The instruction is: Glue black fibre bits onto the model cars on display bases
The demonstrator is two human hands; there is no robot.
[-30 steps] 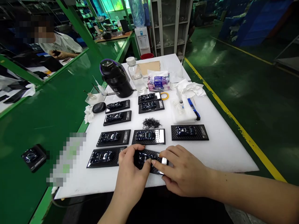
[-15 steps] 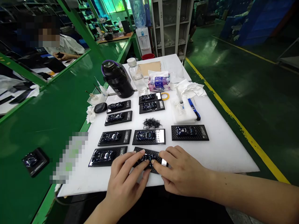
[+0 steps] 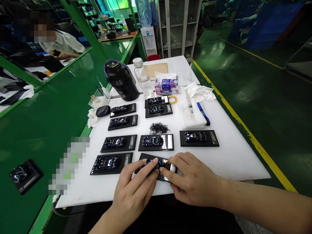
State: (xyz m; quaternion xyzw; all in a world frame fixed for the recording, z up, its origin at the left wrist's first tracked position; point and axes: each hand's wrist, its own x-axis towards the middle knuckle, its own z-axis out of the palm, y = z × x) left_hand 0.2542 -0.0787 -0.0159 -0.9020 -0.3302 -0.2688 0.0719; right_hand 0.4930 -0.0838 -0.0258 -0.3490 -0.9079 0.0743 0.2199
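At the front of the white work board (image 3: 219, 165), a dark blue model car on a black carbon-patterned base (image 3: 162, 177) lies slightly turned between my hands. My left hand (image 3: 135, 187) presses its fingertips on the car, hiding much of it. My right hand (image 3: 192, 180) grips the base's right end, by a silvery plate, its index finger reaching to the car. Just behind sits another model car (image 3: 152, 140) on its base, with a bright plate at its right. A similar model car (image 3: 107, 162) stands to the left, and one more (image 3: 195, 136) to the right.
Black shavings (image 3: 159, 128) lie mid-board. Several more mounted cars stand farther back. Behind are a black flask (image 3: 123, 84), a clear bottle (image 3: 145, 81), a tissue pack (image 3: 166, 85) and a blue cutter (image 3: 202, 112). Another mounted car (image 3: 24, 175) rests left; a co-worker (image 3: 62, 44) sits beyond.
My left fingers have shifted slightly on the car, bunching closer together. My right hand stays at the base's right end. The view has moved a little.
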